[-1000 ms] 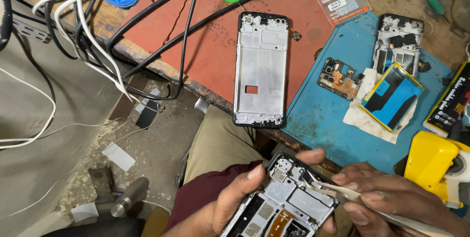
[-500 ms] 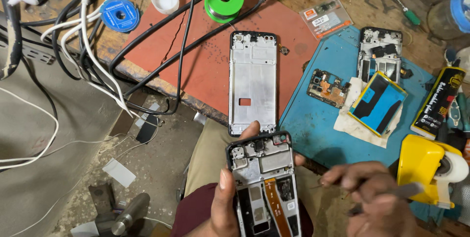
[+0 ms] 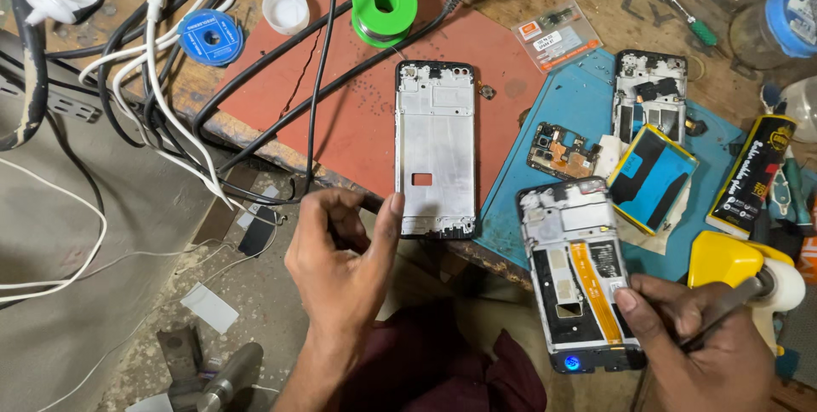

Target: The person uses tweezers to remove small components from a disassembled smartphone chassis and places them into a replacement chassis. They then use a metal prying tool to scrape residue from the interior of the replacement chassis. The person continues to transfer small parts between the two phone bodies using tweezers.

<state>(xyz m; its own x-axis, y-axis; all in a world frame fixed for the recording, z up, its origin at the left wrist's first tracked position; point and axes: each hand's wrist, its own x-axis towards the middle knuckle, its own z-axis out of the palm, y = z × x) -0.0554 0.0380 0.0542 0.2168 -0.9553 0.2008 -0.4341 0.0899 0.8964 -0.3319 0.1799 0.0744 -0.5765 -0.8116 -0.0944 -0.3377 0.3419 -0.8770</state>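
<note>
Gripping tweezers (image 3: 723,314) in our right hand (image 3: 706,344), we now steady the opened phone (image 3: 579,271) on the blue mat (image 3: 545,105); our left hand (image 3: 345,259) has let it go, reaching empty toward the bare frame (image 3: 436,148).

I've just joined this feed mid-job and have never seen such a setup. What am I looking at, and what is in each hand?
One camera, worn on the person's head, looks down at a cluttered repair bench. No machine: two bare hands. The left hand is empty, its thumb touching the lower corner of a bare silver phone frame on the red mat. The right hand holds a slim metal tool and steadies an opened phone on the blue mat's near edge. Nearby: a green solder spool, a small circuit board, a yellow tape dispenser.
</note>
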